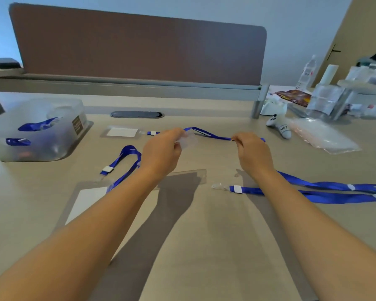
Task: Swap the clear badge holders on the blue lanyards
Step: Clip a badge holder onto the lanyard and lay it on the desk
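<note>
At twelve o'clock on desk [204,246]: left hand [161,153] pinching limp clear clip [189,140], right hand [253,152] pinching soft, light lanyard [213,135]; gripping near clip probably handling best.

Lanyards [326,186]: blue woven cloth. Badge holder [89,198]: clear glossy plastic. Desk [204,235]: matt wood-look. Bin [30,135]: frosted plastic.
</note>
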Demonstrator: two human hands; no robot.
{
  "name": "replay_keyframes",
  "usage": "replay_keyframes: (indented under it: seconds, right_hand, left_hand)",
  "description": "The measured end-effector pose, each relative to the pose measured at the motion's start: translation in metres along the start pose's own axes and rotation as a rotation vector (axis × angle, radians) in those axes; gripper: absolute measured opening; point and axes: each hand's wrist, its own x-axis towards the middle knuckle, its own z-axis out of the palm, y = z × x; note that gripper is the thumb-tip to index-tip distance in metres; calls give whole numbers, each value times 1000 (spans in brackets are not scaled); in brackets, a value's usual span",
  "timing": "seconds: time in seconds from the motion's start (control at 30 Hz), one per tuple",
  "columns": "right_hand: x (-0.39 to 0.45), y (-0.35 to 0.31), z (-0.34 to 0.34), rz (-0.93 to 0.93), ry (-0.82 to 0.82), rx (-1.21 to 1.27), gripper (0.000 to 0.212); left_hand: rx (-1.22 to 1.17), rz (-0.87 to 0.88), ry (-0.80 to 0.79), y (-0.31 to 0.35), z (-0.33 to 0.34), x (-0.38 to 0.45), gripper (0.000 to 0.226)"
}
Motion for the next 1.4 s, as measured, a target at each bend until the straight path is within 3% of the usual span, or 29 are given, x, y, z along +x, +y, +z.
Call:
replay_keyframes:
  seconds: [0.1,0.2,0.3,0.4,0.5,0.6,0.83,1.13,1.4]
  right_hand:
    - [8,-16,-16,-125,142,15,35]
    - [14,-38,-29,-168,156,143,31]
    - [17,-64,-34,-114,35,361,20]
    - [13,-87,-35,-89,-93,570,29]
    - [8,-104,-37,-36,-199,684,32]
    - [3,-117,-38,31,-287,739,30]
    - [-2,-137,-38,177,-378,888,27]
    - [-5,-155,-34,189,-419,929,27]
    - [-6,-165,-32,261,-491,894,37]
  left_hand:
    - [-92,-63,70,7,-9,7,19]
    - [-278,-172,128,12,-20,12,11]
    - [-448,-261,151,12,-29,13,11]
    - [-624,-338,123,10,-36,11,10]
    - [-719,-381,80,10,-44,6,28]
    - [-745,-353,83,7,-49,0,32]
    - [-621,-276,137,0,-57,-10,33]
    - [-390,-139,184,-7,-69,-16,35]
    - [129,282,212,-21,-80,-23,32]
